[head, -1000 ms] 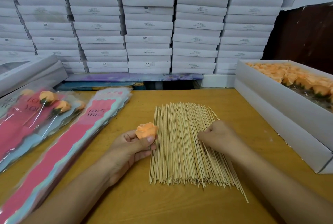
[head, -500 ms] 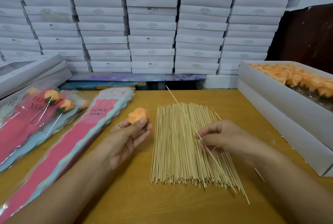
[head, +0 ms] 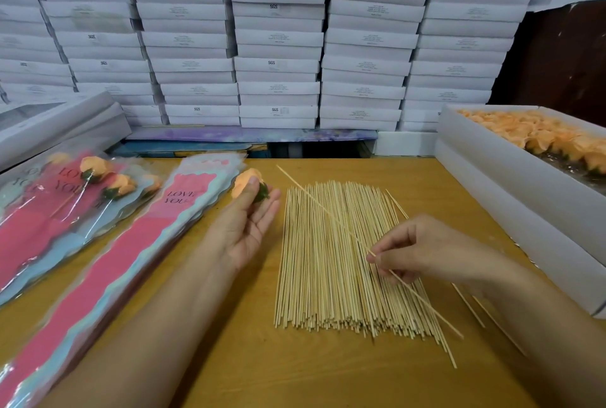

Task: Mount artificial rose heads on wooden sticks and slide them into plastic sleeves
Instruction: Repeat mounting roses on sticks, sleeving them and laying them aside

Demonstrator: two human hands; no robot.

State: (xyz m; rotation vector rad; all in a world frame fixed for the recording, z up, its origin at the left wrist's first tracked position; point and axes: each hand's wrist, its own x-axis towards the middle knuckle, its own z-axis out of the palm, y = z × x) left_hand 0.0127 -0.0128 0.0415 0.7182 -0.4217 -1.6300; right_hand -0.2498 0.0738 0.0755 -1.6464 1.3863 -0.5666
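Left hand (head: pixel 244 227), thumb pinching one rose head (head: pixel 246 180) above the table; right hand (head: pixel 423 252) pinched a single stick (head: pixel 328 209) over the stick pile (head: pixel 331 276). Mounting step, I judged; next: tip into the green base.

1. We take this for a small packing workshop or stockroom for gift flowers.
2. Far side: identical flat white cartons (head: pixel 278 40) stacked in tall columns wall to wall, several printed "SGS".
3. Worktop: a plain wooden table (head: pixel 229 358) set against the stacks.
4. Bulk materials laid out: a heap of wooden sticks (head: pixel 334 276) at centre, an open white box of orange rose heads (head: pixel 537 135) at right.
5. Left: a pile of pink "LOVE YOU" plastic sleeves (head: pixel 108 263), and beyond it sleeved roses (head: pixel 95 168).
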